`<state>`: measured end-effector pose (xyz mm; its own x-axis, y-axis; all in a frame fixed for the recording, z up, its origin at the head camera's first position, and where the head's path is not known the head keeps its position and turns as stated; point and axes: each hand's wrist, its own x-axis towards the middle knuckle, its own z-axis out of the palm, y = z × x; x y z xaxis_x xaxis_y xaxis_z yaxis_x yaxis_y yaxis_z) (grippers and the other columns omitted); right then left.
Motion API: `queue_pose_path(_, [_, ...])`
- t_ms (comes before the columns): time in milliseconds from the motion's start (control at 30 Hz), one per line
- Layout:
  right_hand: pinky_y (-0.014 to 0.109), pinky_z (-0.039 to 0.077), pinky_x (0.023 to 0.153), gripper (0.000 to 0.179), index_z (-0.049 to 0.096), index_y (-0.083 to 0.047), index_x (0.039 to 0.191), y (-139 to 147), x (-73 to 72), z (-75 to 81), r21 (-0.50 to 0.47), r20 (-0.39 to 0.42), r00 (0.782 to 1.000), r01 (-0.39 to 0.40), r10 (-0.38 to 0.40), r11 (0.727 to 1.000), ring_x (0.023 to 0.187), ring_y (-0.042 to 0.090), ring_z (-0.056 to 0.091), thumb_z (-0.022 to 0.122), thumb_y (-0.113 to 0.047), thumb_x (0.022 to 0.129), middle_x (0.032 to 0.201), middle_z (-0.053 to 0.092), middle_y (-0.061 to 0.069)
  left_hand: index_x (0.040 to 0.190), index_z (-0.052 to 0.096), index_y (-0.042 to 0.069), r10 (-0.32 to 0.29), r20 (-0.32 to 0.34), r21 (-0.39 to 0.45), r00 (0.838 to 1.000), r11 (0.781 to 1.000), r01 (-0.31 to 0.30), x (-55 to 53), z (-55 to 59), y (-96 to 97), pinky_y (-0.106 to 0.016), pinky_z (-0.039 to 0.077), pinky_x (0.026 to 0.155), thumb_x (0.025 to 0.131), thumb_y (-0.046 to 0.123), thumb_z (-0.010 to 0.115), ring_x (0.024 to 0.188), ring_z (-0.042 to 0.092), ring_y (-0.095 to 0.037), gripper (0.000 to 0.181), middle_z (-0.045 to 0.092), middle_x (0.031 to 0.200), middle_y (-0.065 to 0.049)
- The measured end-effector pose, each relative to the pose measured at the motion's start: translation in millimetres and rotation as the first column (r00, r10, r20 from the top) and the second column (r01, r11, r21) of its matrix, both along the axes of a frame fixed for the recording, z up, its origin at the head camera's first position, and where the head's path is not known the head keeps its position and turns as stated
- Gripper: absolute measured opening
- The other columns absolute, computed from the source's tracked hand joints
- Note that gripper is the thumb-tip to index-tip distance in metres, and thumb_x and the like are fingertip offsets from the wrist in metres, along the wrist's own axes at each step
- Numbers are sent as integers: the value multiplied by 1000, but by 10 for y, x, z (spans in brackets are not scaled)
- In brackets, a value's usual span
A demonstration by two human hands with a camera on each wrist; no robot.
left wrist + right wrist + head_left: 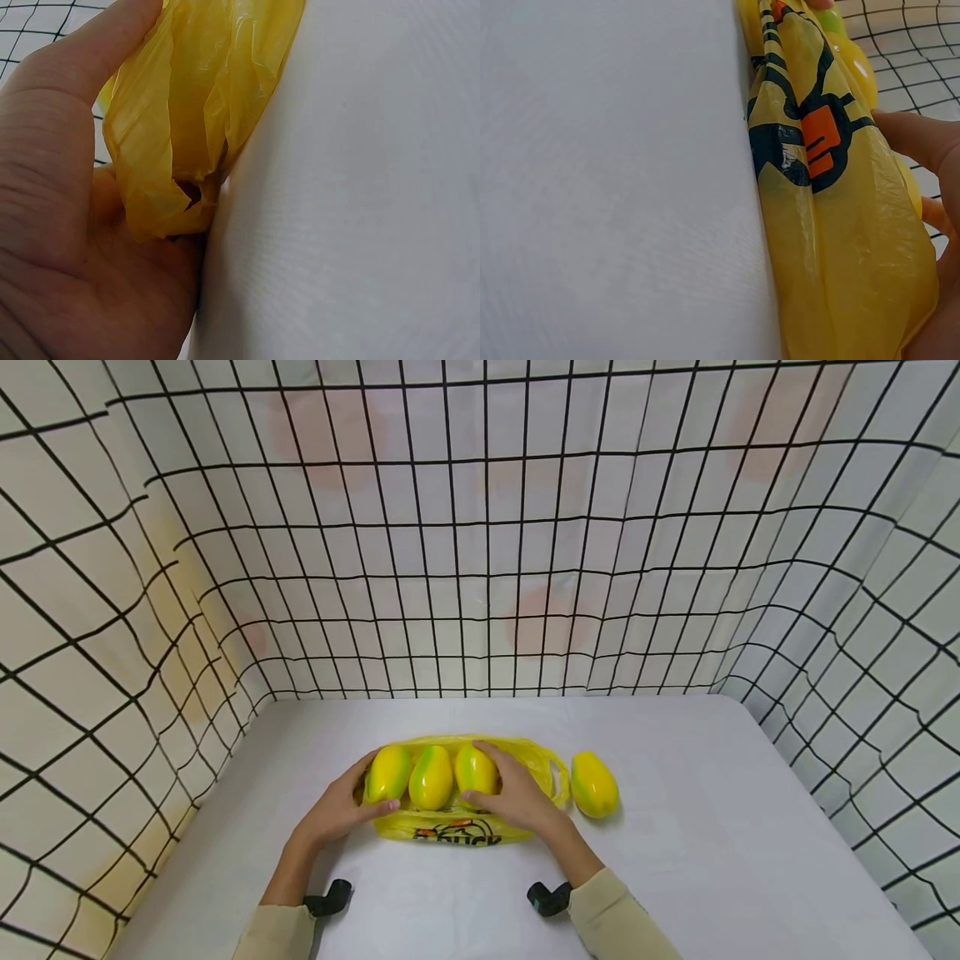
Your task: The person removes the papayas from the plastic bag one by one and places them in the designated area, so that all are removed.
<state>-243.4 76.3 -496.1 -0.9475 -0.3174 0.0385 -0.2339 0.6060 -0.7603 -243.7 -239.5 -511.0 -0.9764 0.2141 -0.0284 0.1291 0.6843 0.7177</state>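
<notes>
Three glossy yellow-green mangoes lie in a row on the opened yellow plastic bag: a left mango (389, 772), a middle mango (431, 778) and a right mango (475, 770). My left hand (336, 807) curls round the left mango, thumb in front, with the bag's edge (202, 97) inside its grasp. My right hand (522, 795) holds the right mango from its right side, fingers behind and thumb in front. Dark printing marks the bag's front (840, 225). The fingertips behind the mangoes are partly hidden.
A further mango (596, 785) lies on the white table (712, 827), just right of the bag's handle (558, 777). Black wire mesh (487, 575) encloses the back and both sides. A black wrist device (328, 898) sits at each wrist.
</notes>
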Motion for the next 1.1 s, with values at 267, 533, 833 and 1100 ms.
queue_pose_path(267, [47,47,102,81,27,-43,149,37,-4,30,-24,-1,1000,22,-22,999,127,21,48,72,-50,83,154,36,-5,153,23,33,-18,-22,16,1000,1000,19,4,5,-6,-56,37,109,75,62,72,126,46,-23,96,41,149,2])
queue_pose_path(533, [46,48,100,82,27,-41,150,81,14,53,-20,-20,1000,7,-7,1000,126,21,48,71,-53,82,155,34,-5,153,22,35,-22,-22,19,1000,1000,22,5,-2,-12,-56,38,108,76,62,72,125,47,-22,96,42,148,4])
queue_pose_path(833, [39,54,90,80,30,-45,147,151,63,123,-57,4,1000,29,-29,998,115,22,56,74,-52,79,147,43,-3,153,20,34,-14,-1,15,1000,1000,14,0,-15,-19,-58,35,110,75,62,72,132,43,-25,98,38,152,1])
queue_pose_path(1100, [41,52,91,79,31,-47,145,225,79,171,-28,-22,999,38,-39,999,114,21,54,74,-52,80,146,43,-5,153,21,34,-14,4,16,1000,1000,14,3,-1,-19,-59,34,111,75,62,73,133,43,-25,98,38,152,1])
